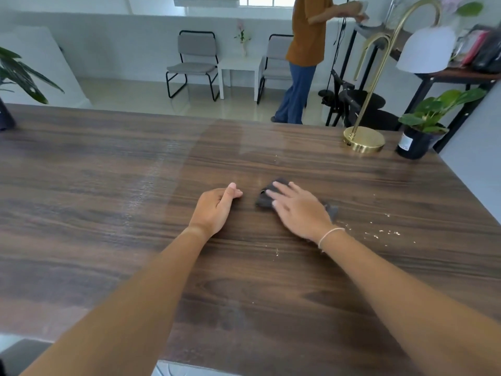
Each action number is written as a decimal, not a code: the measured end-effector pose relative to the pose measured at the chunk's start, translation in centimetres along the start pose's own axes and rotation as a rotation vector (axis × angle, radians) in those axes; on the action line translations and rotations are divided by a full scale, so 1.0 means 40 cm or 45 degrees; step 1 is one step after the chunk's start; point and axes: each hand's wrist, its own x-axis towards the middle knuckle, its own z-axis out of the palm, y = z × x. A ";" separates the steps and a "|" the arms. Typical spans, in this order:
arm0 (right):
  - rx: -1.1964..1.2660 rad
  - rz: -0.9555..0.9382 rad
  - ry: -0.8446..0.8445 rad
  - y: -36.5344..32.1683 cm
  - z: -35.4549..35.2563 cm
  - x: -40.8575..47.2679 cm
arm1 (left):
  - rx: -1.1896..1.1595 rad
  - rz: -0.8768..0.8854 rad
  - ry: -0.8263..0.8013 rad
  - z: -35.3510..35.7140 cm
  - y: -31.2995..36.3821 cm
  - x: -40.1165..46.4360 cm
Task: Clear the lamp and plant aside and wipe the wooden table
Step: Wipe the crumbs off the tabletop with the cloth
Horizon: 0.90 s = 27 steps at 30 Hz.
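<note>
Head view. Right hand (298, 210): palm down, fingers spread and extended, pressed flat on a small crumpled dark grey cloth (267, 198). No closed grip; the cloth is pinned under the palm and fingers, its ends showing past the fingertips and by the wrist. Thin pale bracelet (329, 234) on that wrist.

Left hand (217, 206): holds nothing, fingers loosely curled, its little-finger edge resting on the dark brown wood-grain table (108, 185), just beside the cloth but apart from it.

Pale crumbs (385, 232) scattered on the table to the right of the right wrist; a few more specks near the forearm.

Brass arched lamp with white dome shade (364, 139): round base on the far right corner of the table. Green leafy plant in a black pot (414, 143) just beside it, nearer the right edge.

Left half of the tabletop is bare; a dark object sits at the far left edge. Near edge lies below the forearms.

Beyond the far edge: a person in an orange top (306, 36) standing, two grey chairs (192, 63), a white side table (240, 67).
</note>
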 end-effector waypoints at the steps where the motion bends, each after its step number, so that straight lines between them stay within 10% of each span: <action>1: 0.009 -0.139 0.000 -0.041 0.019 -0.017 | 0.000 0.006 0.000 -0.001 -0.002 0.001; 5: 0.140 -0.471 -0.084 -0.064 0.020 -0.191 | -0.019 -0.006 -0.011 -0.003 -0.007 0.005; 11: 0.011 0.070 0.003 0.013 -0.027 -0.112 | 0.028 0.006 -0.017 0.003 -0.005 0.005; 17: 0.120 -0.421 -0.042 -0.107 0.023 -0.255 | 0.003 -0.004 -0.031 -0.002 0.004 0.001; 23: -0.075 0.288 0.041 0.145 -0.060 -0.223 | 0.031 0.044 -0.049 0.039 0.044 0.017; 27: -0.058 0.018 0.041 0.061 -0.018 -0.254 | 0.045 0.097 -0.153 0.128 0.093 0.037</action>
